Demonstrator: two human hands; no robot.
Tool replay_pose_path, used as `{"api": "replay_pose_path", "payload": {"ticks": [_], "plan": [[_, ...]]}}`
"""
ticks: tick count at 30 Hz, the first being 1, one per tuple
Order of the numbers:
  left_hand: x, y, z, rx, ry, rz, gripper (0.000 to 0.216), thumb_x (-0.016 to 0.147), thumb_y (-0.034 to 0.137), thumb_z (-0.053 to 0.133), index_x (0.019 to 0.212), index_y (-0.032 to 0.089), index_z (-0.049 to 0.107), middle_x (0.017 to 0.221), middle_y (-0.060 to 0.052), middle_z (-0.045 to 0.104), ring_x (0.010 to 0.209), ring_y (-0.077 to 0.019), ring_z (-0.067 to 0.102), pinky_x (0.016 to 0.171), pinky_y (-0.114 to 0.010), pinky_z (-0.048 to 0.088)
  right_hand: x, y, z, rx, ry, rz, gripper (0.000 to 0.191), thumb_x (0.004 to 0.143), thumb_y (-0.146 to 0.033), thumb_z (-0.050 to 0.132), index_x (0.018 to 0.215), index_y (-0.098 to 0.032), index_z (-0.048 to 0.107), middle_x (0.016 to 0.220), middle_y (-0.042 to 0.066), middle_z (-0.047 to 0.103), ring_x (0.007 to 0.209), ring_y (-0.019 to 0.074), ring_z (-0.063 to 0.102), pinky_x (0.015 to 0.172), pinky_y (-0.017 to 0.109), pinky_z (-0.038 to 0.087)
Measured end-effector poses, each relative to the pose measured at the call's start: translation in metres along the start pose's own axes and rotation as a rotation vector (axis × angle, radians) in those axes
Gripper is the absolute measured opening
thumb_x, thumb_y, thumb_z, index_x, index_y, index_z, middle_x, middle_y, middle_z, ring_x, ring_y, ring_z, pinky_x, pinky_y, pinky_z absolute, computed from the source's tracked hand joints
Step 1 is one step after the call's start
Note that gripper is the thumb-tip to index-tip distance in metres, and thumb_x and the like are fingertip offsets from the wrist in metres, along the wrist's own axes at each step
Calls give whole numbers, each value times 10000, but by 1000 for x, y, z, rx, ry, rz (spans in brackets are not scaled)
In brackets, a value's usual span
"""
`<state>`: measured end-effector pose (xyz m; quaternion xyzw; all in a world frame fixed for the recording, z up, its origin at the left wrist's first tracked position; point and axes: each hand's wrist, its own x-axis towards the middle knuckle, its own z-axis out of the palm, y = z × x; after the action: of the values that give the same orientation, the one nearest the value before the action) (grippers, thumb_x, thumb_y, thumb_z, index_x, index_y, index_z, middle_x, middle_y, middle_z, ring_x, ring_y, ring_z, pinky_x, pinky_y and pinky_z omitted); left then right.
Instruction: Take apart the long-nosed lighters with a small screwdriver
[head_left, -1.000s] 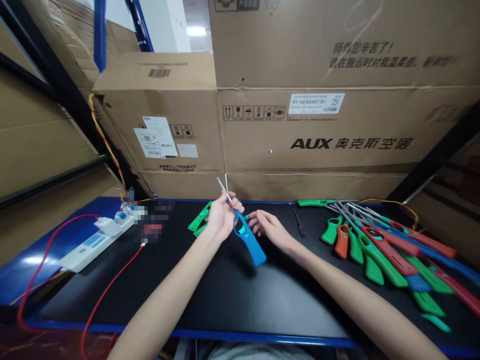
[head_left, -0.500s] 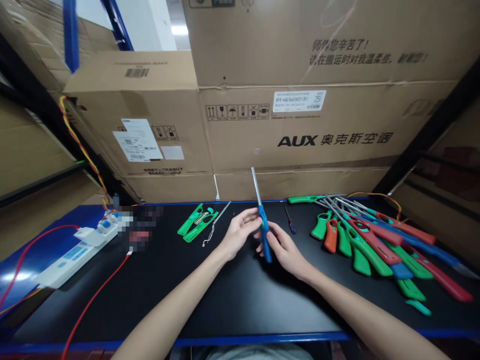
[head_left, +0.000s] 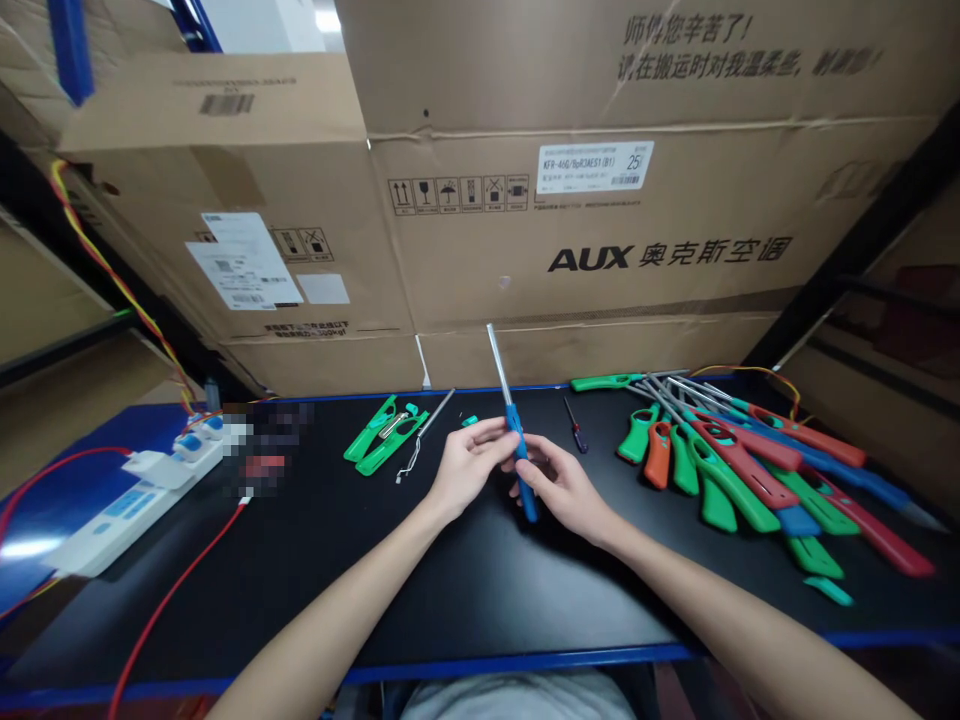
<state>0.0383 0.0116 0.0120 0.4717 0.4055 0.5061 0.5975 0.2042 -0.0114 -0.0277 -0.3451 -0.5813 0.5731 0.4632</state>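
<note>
Both hands hold a blue long-necked lighter (head_left: 529,497), its metal tube (head_left: 498,362) pointing up and away over the black table. My left hand (head_left: 472,462) pinches the upper part of the blue body, just below the tube. Lower down, my right hand (head_left: 559,485) has its thumb and fingers around the handle; some fingertips are hidden behind it. Beyond my left hand lies a small teal piece (head_left: 469,421). Left of it are an opened green lighter shell (head_left: 386,437) and a loose metal tube with wires (head_left: 429,425).
A small screwdriver (head_left: 576,428) lies right of my hands. Farther right is a pile of red, green, blue and orange lighters (head_left: 750,480). A white power strip (head_left: 150,505) with a red cable (head_left: 180,590) occupies the left side. Large cardboard boxes (head_left: 465,290) stand behind.
The blue lighter has turned more edge-on between both hands. The teal piece beyond my left hand now shows. The camera view has shifted slightly.
</note>
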Motion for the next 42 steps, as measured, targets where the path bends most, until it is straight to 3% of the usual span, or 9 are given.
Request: {"api": "replay_pose_path", "payload": {"ticks": [4,8,13,19,24,33,42], "plan": [[4,3,-2,-48,61,52,507,777,581,783,1057,158,781,1059,-112,776,967,-222,719,901,-325,562,-4,-4,2,-7,-61,40,630,921,-549,674,1411,-181,524,1051,101,702,701,135,674,606,254,577],[8,4,-8,-116,67,13,434,743,536,832,918,141,791,905,-86,770,845,-184,708,847,-299,558,-8,-4,6,-3,-107,49,625,920,-555,678,1395,-172,544,1016,95,704,695,133,666,608,250,565],[9,8,-15,-157,17,-62,446,696,504,873,890,113,785,815,-84,754,720,-172,692,743,-296,559,-11,-5,10,4,-115,62,632,924,-554,673,1412,-178,534,1020,94,697,700,137,666,605,254,571],[5,4,-10,-100,-82,-41,478,771,493,821,1082,133,767,1047,-136,774,915,-248,739,857,-362,575,-7,-4,10,1,8,32,600,884,-543,716,1350,-188,584,1031,80,682,704,142,675,637,278,598],[1,-4,-6,8,-167,-26,547,659,384,928,1125,152,757,1195,-144,751,1094,-293,714,971,-391,555,-2,-3,6,31,78,15,536,850,-521,749,1256,-191,635,1041,74,682,777,163,699,616,252,597],[8,-15,-12,-57,-215,-68,554,657,378,929,1125,139,756,1166,-165,761,1161,-332,694,987,-408,546,-5,-4,6,14,86,54,511,861,-538,723,1215,-174,668,1018,82,698,789,177,701,613,267,602],[5,-16,-10,-70,-175,-98,569,653,368,922,1141,131,752,1179,-181,754,1077,-310,721,902,-354,549,-6,-2,10,-5,114,41,508,873,-549,698,1198,-159,671,1008,79,700,723,160,678,595,274,597]]}}
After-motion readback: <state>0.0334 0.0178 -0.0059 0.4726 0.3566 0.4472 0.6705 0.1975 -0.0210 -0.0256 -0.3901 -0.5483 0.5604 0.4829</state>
